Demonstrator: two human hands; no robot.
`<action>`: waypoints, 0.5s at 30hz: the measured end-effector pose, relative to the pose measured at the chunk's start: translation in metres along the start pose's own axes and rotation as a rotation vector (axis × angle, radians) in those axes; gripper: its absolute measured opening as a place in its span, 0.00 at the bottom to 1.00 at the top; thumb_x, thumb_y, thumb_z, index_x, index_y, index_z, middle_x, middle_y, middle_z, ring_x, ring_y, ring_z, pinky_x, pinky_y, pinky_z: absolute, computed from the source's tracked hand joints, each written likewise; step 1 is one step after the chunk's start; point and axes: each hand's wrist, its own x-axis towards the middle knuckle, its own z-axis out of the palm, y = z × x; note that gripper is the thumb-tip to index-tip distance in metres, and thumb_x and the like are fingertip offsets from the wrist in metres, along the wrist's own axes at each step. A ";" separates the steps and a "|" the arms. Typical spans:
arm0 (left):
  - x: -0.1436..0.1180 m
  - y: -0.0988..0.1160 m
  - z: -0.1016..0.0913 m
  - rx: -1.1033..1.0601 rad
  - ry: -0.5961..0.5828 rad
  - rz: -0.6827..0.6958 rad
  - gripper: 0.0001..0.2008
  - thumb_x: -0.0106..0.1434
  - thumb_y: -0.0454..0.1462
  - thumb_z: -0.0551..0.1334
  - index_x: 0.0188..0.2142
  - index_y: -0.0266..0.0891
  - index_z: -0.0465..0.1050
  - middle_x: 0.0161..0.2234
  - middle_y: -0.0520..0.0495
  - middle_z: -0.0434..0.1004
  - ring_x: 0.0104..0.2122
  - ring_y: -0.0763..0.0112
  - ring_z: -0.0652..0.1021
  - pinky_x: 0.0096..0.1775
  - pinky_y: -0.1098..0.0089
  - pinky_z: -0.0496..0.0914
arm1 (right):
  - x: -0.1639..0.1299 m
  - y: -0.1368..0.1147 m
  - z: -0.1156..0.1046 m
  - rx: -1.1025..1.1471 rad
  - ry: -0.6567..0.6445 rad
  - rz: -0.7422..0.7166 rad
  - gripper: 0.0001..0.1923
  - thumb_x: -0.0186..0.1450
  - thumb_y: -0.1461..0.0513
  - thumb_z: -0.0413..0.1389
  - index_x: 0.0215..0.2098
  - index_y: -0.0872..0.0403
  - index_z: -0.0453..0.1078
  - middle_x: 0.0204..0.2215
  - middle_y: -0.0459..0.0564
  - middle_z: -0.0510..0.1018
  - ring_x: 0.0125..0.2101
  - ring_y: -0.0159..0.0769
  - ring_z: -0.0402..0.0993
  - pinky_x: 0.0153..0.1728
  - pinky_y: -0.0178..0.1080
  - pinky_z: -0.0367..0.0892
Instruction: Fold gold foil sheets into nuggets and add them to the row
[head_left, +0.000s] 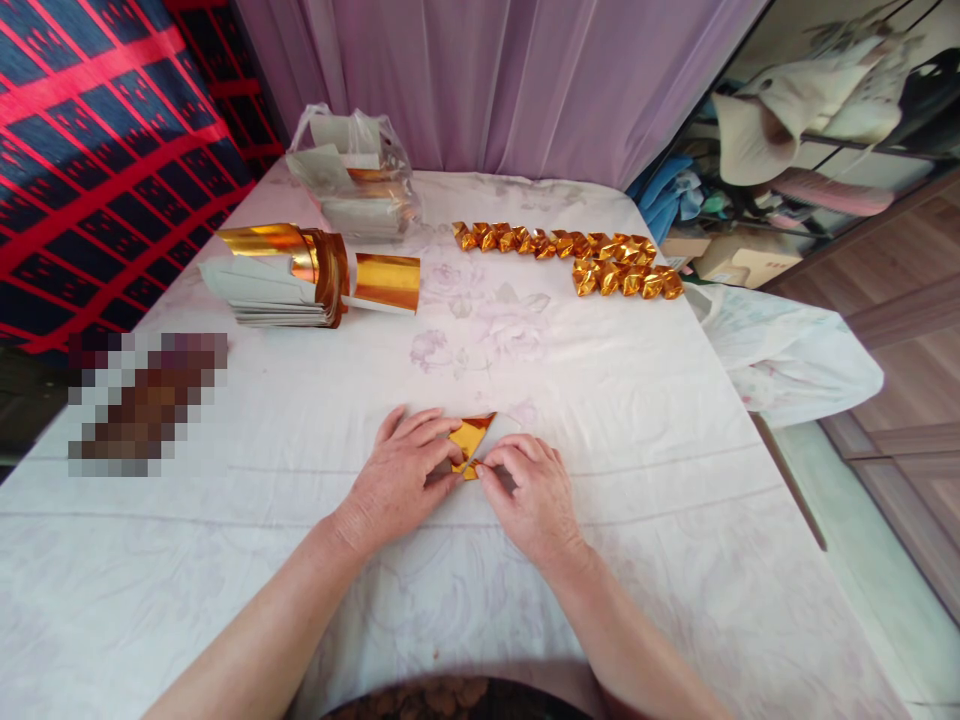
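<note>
A small sheet of gold foil paper (pixel 470 436), partly folded, lies on the table in front of me. My left hand (pixel 403 470) rests over its left side, with the fingers on the foil and the thumb at the near fold. From the right, my right hand (pixel 534 490) pinches the near corner of the sheet between thumb and forefinger. A pale underside of the paper shows along the fold. Part of the sheet is hidden beneath my left fingers.
A stack of gold and grey foil paper (pixel 281 295) sits at the back left, beside a loose gold sheet (pixel 386 282). Behind them stands a clear plastic bag (pixel 360 190) with more paper. Folded gold pieces (pixel 555 243) form two rows at the back right. A white cloth (pixel 802 350) hangs beyond the right edge.
</note>
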 end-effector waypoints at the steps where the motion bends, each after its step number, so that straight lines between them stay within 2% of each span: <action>1: 0.000 0.000 0.000 0.003 -0.005 -0.002 0.03 0.62 0.37 0.64 0.37 0.47 0.74 0.56 0.51 0.74 0.61 0.57 0.67 0.64 0.45 0.49 | 0.000 0.000 0.000 -0.002 -0.003 0.004 0.04 0.63 0.64 0.59 0.30 0.51 0.70 0.33 0.46 0.76 0.35 0.38 0.70 0.38 0.42 0.58; 15: 0.000 0.001 0.001 -0.006 -0.004 -0.017 0.03 0.62 0.39 0.65 0.37 0.46 0.74 0.56 0.50 0.74 0.61 0.56 0.67 0.63 0.44 0.49 | 0.001 -0.002 0.001 -0.041 -0.005 0.028 0.05 0.63 0.64 0.58 0.29 0.51 0.71 0.33 0.46 0.75 0.35 0.37 0.69 0.37 0.40 0.57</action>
